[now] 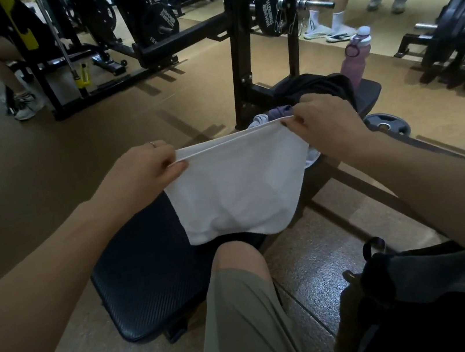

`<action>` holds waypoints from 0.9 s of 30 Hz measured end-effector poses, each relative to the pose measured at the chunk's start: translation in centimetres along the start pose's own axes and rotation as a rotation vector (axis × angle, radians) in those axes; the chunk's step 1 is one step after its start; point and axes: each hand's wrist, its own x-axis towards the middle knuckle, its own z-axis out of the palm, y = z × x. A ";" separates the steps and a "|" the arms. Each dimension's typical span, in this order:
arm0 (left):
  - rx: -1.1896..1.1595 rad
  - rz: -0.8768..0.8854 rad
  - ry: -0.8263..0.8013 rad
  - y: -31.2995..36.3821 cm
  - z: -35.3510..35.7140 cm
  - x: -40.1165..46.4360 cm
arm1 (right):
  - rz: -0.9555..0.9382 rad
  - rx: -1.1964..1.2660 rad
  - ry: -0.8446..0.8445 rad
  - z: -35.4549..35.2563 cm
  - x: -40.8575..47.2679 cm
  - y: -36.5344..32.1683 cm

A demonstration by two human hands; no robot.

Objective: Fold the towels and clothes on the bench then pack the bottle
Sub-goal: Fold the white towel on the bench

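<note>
A doubled white towel is held taut by its top corners, pinched in the left hand and right hand; another fold, then laying on the counter, seems called for.

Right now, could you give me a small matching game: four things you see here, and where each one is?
Things:
1. white towel
2. pink bottle
3. dark clothes pile
4. weight plate

Places:
A. flat on the floor beside the bench
B. heaped on the far end of the bench
C. stretched between the left hand and right hand
D. upright beyond the clothes

Pairs: 1-C, 2-D, 3-B, 4-A
</note>
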 end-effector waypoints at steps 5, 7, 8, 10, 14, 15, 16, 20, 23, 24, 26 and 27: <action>-0.164 -0.056 0.002 0.6 -0.4 0.1 | 0.155 -0.033 -0.054 0.9 -0.5 1.3; -0.259 -0.069 0.050 1.7 -0.4 0.3 | 0.229 -0.055 -0.124 1.3 -0.5 0.8; -0.296 -0.066 0.056 2.4 -0.5 0.6 | 0.219 -0.037 -0.139 1.4 -0.6 0.2; -0.330 -0.034 0.045 4.1 -0.6 1.3 | 0.080 0.195 -0.110 1.4 -0.5 -1.7; -0.329 0.063 0.002 6.2 -0.9 2.7 | -0.043 1.058 -0.276 0.1 -0.7 -6.7; -0.318 0.070 0.004 6.3 -0.9 2.8 | -0.016 1.153 -0.306 0.1 -0.6 -7.3; -0.311 0.064 0.018 6.4 -0.9 2.9 | -0.002 1.177 -0.298 0.1 -0.5 -7.6; -0.383 -0.013 0.083 6.6 -0.3 2.4 | -0.019 1.103 -0.223 0.3 -0.7 -7.2; -0.438 -0.034 0.102 6.9 0.2 2.1 | 0.000 1.105 -0.237 0.0 -0.8 -7.3; -0.449 -0.034 0.111 7.0 0.2 2.1 | 0.003 1.103 -0.236 -0.1 -0.8 -7.4; -0.486 -0.042 0.129 7.4 0.2 2.3 | -0.007 1.080 -0.225 -0.3 -0.7 -7.4; -0.509 -0.048 0.133 7.5 0.2 2.3 | -0.007 1.071 -0.216 -0.4 -0.7 -7.3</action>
